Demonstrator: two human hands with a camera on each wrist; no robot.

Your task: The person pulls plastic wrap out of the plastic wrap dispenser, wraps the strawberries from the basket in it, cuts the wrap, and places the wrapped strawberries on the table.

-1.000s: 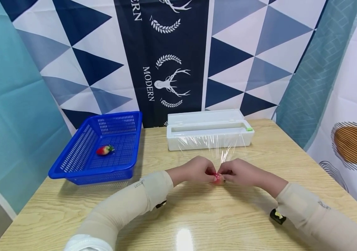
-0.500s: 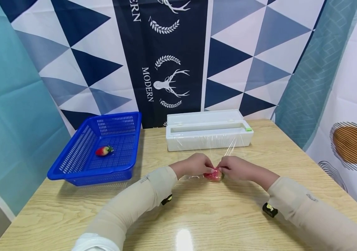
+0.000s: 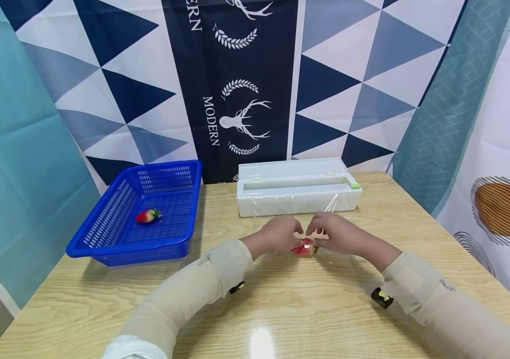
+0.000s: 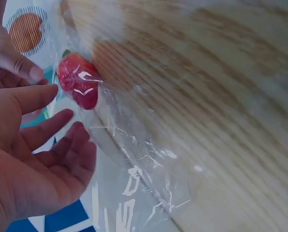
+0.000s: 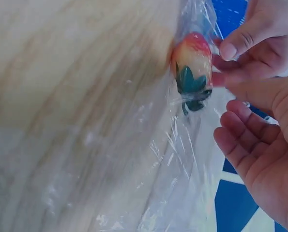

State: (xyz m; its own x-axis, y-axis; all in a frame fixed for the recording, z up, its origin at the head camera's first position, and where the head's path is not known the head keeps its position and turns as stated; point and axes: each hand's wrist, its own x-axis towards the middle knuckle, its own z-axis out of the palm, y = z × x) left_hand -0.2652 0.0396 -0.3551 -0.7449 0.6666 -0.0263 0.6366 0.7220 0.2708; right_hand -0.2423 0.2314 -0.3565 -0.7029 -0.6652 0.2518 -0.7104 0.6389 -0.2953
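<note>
One strawberry (image 3: 305,248) lies — between left fingers (image 4: 49,129) and right fingers (image 5: 255,125).

Deer-print cloth (image 3: 246,85) behind; teal cloth (image 3: 21,134) left.

The pinching grip of the bare left hand (image 3: 279,233) and bare right hand (image 3: 337,233), closed over the red strawberry with green leaves (image 3: 305,248) in both earlier head views, has been loosened; the fingers are now curved and parted above it. More of its surface has been uncovered. Since one second ago, the strawberry and both hands have been shifted slightly toward the long white box (image 3: 299,204), and the bright, taut streaks in the clear plastic film (image 3: 330,203) have been reduced.
</note>
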